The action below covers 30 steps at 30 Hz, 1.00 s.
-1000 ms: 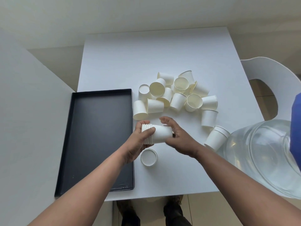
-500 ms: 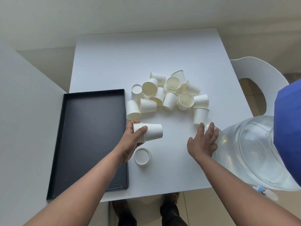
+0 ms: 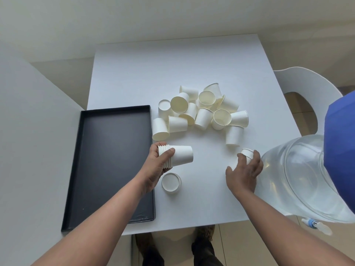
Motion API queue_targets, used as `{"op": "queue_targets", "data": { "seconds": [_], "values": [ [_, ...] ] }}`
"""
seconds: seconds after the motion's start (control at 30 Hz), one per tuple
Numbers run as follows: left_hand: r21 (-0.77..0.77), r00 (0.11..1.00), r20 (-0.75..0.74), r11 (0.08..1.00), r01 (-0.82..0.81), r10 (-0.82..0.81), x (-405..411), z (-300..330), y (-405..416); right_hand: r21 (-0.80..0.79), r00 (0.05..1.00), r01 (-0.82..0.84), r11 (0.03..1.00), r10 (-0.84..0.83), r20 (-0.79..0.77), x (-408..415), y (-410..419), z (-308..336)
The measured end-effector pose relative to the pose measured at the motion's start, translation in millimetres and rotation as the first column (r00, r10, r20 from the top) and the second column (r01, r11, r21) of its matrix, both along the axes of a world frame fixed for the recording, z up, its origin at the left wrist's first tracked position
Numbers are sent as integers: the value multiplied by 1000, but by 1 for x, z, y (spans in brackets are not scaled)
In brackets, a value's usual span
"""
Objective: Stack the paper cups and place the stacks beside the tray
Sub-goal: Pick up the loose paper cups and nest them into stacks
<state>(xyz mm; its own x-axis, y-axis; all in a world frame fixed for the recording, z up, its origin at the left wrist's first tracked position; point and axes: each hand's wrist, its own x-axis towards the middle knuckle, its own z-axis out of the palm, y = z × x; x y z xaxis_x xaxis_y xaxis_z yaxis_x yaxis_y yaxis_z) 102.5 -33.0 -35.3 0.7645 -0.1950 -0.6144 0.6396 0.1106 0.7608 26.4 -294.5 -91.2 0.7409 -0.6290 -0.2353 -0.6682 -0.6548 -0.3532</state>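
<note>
My left hand [image 3: 157, 166] grips a stack of white paper cups [image 3: 180, 156] lying sideways just right of the black tray [image 3: 115, 162]. My right hand [image 3: 245, 173] curls its fingers round a single white cup [image 3: 247, 153] at the table's right side. A pile of several loose white cups [image 3: 199, 112] lies in the middle of the white table [image 3: 172, 64]. One cup [image 3: 171, 182] stands upside down below my left hand, close to the tray's right edge.
A large clear water bottle [image 3: 299, 179] with a blue cap end [image 3: 340, 150] lies at the right, close to my right hand. A white chair [image 3: 307, 83] stands beyond the table's right edge. Feet show under the table's near edge.
My right hand let go of the stack, moved right and closed round a single cup by the bottle. My left hand kept hold of the stack.
</note>
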Motion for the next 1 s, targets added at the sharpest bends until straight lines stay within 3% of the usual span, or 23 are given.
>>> {"op": "queue_targets", "data": {
  "seconds": [0.13, 0.3, 0.4, 0.5, 0.67, 0.77, 0.9, 1.0],
  "values": [
    [-3, 1000, -3, 1000, -10, 10, -2, -1, 1, 135, 989, 76, 988, -91, 113, -8, 16, 1],
    [-1, 1000, -13, 1000, -29, 29, -7, -10, 4, 388, 944, -6, 921, -123, 305, -19, 43, 2],
    [-6, 998, -19, 999, -52, 51, -6, -8, 5, 680, 936, -40, 732, -209, 281, -15, 49, 13],
    [7, 998, -11, 998, -65, 65, -3, -7, 5, 845, 948, -101, 526, -207, 242, -5, 47, 25],
    [26, 995, 12, 994, -101, 101, 9, -4, 16, 955, 967, -158, 249, -155, 201, 14, 34, 39],
    [30, 1000, 22, 999, 10, -11, 13, 2, 19, 978, 984, -160, 134, -52, 168, 24, 30, 49],
    [-49, 989, -7, 988, 146, -147, 12, 12, 12, 982, 988, -153, 107, 43, 149, 37, 34, 62],
    [-82, 971, -22, 969, 235, -237, 10, 16, 6, 978, 989, -142, 149, 55, 135, 42, 41, 70]
  ]
}}
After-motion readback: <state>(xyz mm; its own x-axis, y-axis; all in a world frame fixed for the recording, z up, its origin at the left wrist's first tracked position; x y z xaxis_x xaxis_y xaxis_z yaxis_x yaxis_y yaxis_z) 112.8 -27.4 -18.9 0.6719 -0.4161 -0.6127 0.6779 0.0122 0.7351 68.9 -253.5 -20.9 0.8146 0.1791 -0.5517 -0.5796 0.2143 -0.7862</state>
